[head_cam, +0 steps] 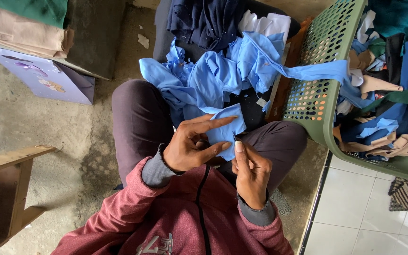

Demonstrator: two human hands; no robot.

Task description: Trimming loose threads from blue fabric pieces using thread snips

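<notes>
Both hands have a pinch grip on the same small light-blue fabric scrap (pixel 226 126), right above the lap. The left hand (pixel 191 147) pinches it between thumb and long fingers; the right hand (pixel 251 172) nips its lower edge with the thumb up. Just past that, a rumpled pile of light-blue cloth (pixel 213 73) spills over the knees, one strip draped onto the green perforated plastic laundry basket (pixel 317 101) stuffed with mixed clothes at right.
</notes>
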